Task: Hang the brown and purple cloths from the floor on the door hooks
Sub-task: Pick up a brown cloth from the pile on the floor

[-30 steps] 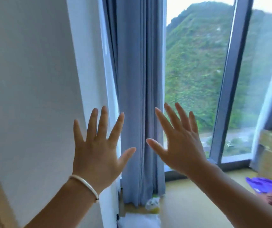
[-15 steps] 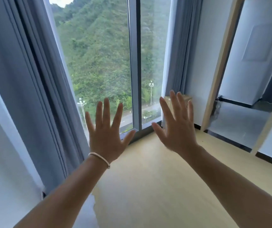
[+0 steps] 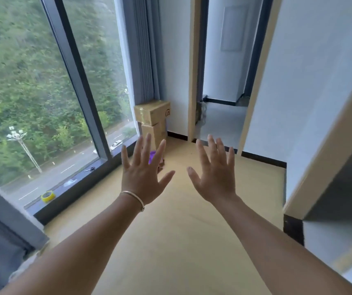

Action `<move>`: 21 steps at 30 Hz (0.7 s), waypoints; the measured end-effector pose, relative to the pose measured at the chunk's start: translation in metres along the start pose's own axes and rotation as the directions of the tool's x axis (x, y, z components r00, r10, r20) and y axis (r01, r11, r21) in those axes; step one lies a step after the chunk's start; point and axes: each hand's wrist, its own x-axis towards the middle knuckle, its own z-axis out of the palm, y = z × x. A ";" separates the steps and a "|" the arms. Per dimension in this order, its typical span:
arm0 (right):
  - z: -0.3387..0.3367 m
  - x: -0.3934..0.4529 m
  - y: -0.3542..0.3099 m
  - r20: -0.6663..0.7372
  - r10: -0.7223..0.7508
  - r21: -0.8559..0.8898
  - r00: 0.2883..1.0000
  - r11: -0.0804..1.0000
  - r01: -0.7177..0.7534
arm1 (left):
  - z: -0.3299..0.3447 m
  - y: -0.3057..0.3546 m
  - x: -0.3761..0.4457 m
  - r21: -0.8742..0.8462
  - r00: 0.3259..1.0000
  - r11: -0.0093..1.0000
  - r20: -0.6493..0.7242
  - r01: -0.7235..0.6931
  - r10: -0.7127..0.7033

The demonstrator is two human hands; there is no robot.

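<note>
Lying on the floor point(image 3: 170, 241) by the stacked cardboard boxes point(image 3: 152, 122), the purple cloth point(image 3: 152, 156) and brown cloth point(image 3: 161, 165) show only partly behind the left hand point(image 3: 143, 177). Left hand and right hand point(image 3: 215, 177) are raised apart, fingers spread, holding nothing. A yellow tape roll point(image 3: 47, 196) sits on the window sill point(image 3: 75, 184).

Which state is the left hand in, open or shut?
Open: the left hand has straight, spread fingers and holds nothing.
</note>
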 end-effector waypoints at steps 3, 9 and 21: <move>0.002 -0.003 0.040 0.019 0.074 -0.066 0.997 0.995 -0.073 | 0.027 0.043 0.022 -0.043 0.992 0.992 0.037 -0.115 0.117; 0.011 0.011 0.117 0.054 0.203 -0.233 0.978 0.955 -0.185 | 0.075 0.116 0.092 -0.152 0.963 0.952 0.002 -0.267 0.271; 0.076 0.114 0.229 0.097 0.422 -0.470 0.902 0.818 -0.332 | 0.177 0.163 0.259 -0.295 0.936 0.891 -0.045 -0.346 0.349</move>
